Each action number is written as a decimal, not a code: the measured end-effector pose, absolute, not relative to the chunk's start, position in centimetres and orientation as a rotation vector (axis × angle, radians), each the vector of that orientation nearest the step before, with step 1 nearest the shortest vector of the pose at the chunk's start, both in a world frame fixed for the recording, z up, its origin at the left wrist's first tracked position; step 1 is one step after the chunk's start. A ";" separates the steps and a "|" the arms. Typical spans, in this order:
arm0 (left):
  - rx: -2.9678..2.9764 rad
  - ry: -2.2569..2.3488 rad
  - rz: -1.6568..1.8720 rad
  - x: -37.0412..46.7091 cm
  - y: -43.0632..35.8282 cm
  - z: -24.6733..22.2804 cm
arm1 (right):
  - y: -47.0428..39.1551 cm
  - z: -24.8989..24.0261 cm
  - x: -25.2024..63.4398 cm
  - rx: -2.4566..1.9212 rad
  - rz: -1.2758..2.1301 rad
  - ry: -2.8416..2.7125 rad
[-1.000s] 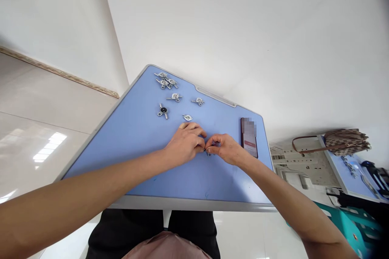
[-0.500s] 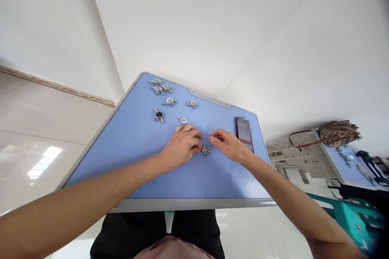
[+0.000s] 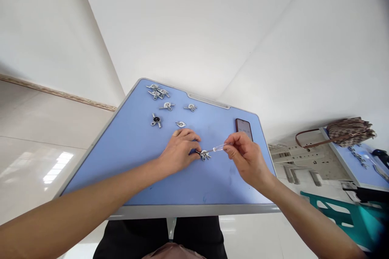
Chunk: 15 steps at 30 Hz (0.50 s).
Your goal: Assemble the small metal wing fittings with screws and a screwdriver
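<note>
On the blue table point(image 3: 130, 162), my left hand point(image 3: 181, 149) pinches the dark end of a small silver metal fitting point(image 3: 205, 155) with short arms. My right hand point(image 3: 246, 158) has its thumb and fingers closed on the clear handle of a small screwdriver point(image 3: 219, 147). The screwdriver's shaft points left, with its tip at the fitting; I cannot tell whether it sits in a screw. Beyond my left hand lie a flat oval metal piece point(image 3: 180, 124) and a fitting with a round black centre point(image 3: 156, 120).
Several similar fittings point(image 3: 155, 94) cluster at the table's far left corner; two more point(image 3: 167, 106) point(image 3: 191, 107) lie nearer. A phone point(image 3: 244, 126) rests at the right, partly behind my right hand. White walls stand behind. A checkered bag point(image 3: 349, 131) and green stool point(image 3: 337, 212) are off right.
My right hand, seen before with no tool visible, now holds the screwdriver against the fitting. It has moved right and nearer to me. My left hand stays at the fitting.
</note>
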<state>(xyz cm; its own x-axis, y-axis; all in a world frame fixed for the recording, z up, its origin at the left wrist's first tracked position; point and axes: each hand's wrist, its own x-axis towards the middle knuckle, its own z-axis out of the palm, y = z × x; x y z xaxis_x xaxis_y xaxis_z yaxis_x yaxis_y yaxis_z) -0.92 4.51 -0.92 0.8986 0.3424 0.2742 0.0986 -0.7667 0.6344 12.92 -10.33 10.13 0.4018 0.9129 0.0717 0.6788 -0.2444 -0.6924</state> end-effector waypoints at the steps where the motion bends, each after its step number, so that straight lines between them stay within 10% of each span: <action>1: 2.418 0.323 0.505 -0.8 4.5 -0.9 | -10.5 9.8 12.9 -2.045 0.454 -1.414; 15: 2.399 0.329 0.513 -0.8 4.4 -1.1 | -10.4 9.1 14.5 -1.925 0.084 -1.919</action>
<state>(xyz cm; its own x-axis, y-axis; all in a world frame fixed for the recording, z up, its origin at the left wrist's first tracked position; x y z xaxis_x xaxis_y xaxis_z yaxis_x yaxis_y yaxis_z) -0.78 4.41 -1.08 0.8919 0.3578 0.2765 0.1019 -0.7547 0.6481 14.47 -10.42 9.07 0.0459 0.9678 0.2474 0.9427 0.0400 -0.3313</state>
